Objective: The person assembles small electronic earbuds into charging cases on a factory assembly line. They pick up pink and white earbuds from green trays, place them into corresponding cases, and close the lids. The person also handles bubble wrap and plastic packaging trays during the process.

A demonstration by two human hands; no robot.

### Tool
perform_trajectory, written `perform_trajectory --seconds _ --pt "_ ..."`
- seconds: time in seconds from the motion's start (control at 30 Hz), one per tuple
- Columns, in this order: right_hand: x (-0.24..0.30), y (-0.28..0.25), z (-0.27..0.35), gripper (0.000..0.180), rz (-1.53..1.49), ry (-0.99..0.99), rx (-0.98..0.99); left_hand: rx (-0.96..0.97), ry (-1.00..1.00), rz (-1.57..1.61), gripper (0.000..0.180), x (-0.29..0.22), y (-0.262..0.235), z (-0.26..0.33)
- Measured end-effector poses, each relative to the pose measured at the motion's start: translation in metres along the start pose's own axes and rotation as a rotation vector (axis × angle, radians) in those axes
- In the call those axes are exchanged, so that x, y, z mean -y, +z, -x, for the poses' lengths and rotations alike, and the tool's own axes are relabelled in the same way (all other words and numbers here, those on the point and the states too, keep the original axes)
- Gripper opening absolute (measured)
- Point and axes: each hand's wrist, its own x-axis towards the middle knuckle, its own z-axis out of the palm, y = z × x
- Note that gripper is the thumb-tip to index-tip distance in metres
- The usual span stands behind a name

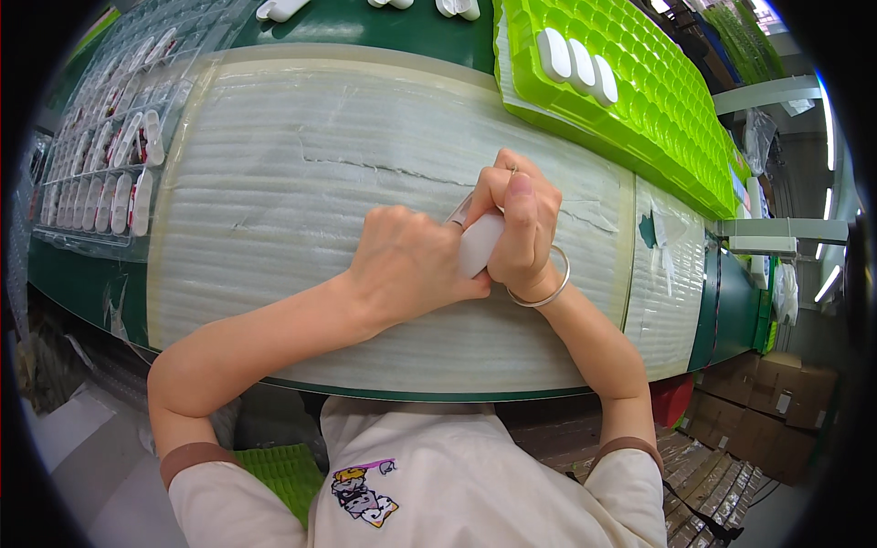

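Observation:
Both my hands meet over the middle of a white foam mat (pixel 301 183) and hold one small white oblong plastic piece (pixel 478 245). My left hand (pixel 406 265) is curled in a fist around its lower end. My right hand (pixel 519 226) wraps the upper end, thumb laid along it, a silver bangle on the wrist. Most of the piece is hidden between the fingers.
A bright green grid tray (pixel 658 110) at the right holds three white oblong pieces (pixel 575 62). A clear blister tray (pixel 100 155) at the left is filled with several white pieces. More white pieces (pixel 279 9) lie on the green table at the top. Cardboard boxes (pixel 776 393) stand lower right.

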Motion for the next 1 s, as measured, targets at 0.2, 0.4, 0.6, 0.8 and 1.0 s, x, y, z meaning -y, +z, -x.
perform_trajectory --seconds 0.2,0.4,0.6,0.8,1.0 --pt "-0.003 -0.002 -0.003 0.039 0.051 -0.043 0.008 -0.053 0.012 0.023 0.032 0.004 0.008 -0.001" --pt "-0.001 -0.006 -0.006 0.036 0.096 -0.139 -0.037 -0.045 0.06 -0.113 0.031 0.002 -0.009 -0.005" --pt "0.0 -0.007 -0.01 0.037 0.118 -0.348 -0.1 -0.149 0.067 -0.262 0.036 0.017 -0.013 -0.006" --pt "-0.003 -0.015 -0.003 0.072 -0.005 -0.123 -0.029 -0.327 0.136 -0.486 0.038 0.027 -0.027 -0.016" --pt "-0.012 -0.006 0.017 0.068 0.0 -0.067 -0.002 -0.312 0.154 -0.423 0.037 0.031 -0.025 -0.018"
